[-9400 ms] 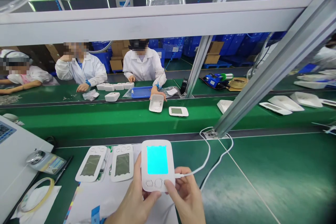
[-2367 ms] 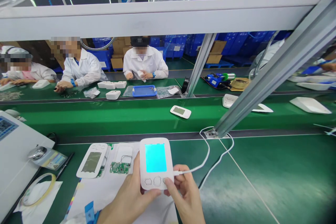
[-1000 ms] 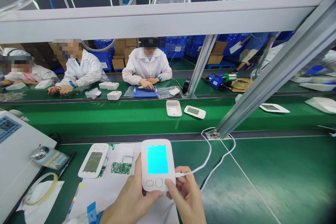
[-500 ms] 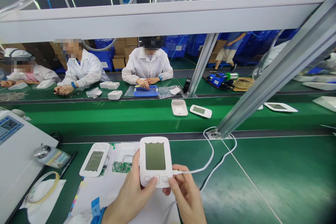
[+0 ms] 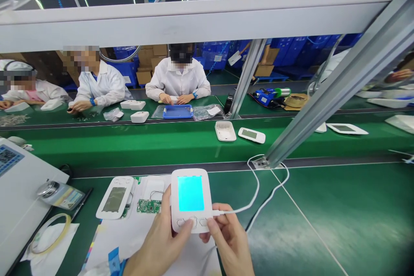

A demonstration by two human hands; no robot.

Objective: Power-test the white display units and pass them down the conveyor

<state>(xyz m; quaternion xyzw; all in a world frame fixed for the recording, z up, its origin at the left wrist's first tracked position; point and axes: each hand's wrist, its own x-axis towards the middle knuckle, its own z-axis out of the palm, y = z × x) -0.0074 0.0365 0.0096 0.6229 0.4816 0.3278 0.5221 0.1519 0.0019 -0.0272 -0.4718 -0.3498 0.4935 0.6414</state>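
Both my hands hold up a white handheld device (image 5: 190,200) whose screen glows cyan. My left hand (image 5: 160,241) wraps its left side, thumb on the middle button below the screen. My right hand (image 5: 226,243) grips the lower right corner, thumb on the right button. A white cable (image 5: 254,196) is plugged into the device's right side and runs back to the frame post. To the left, on white paper (image 5: 136,235), lie another white device front (image 5: 115,197), a green circuit board (image 5: 148,206) and a white shell (image 5: 154,188).
A grey machine (image 5: 16,198) and a tape roll (image 5: 48,233) sit at left. The green conveyor (image 5: 161,142) carries a white shell (image 5: 225,131) and a device (image 5: 251,135). Across it, people in white coats work by a blue tray (image 5: 177,112). A slanted aluminium post (image 5: 323,99) stands at right.
The screen was cyan, went blank grey half a second ago, and is lit cyan again now. My left thumb moved onto the middle button. The parts on the conveyor drifted right.
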